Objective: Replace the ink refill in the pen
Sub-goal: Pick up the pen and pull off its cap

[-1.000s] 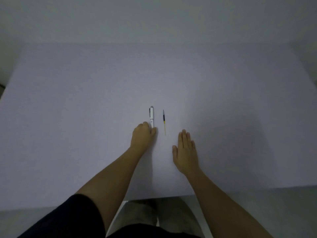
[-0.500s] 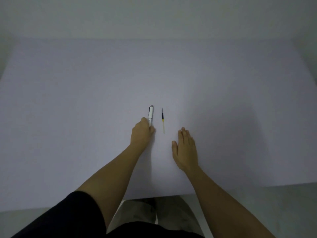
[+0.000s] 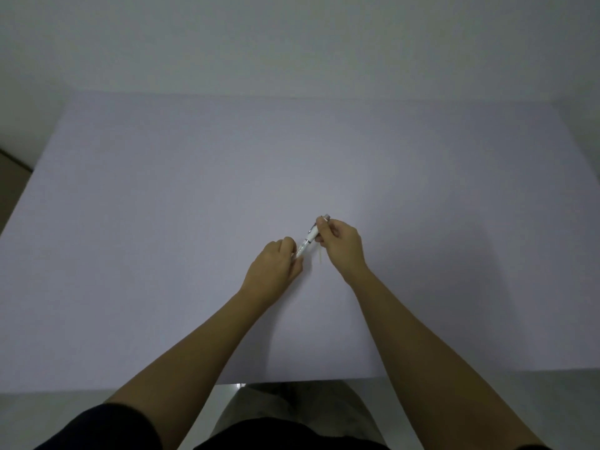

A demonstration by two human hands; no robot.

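Behind right hand (image 3: 341,243), refill (image 3: 319,256) mostly hidden

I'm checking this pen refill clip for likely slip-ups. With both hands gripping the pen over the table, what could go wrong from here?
1. The pen is pinched at both ends, the left hand on its tip end and the right hand on the clicker end; if it opens suddenly, small inner parts might drop onto the table.
2. The spare refill lies right under the hands, partly hidden; a wrist could knock it away.
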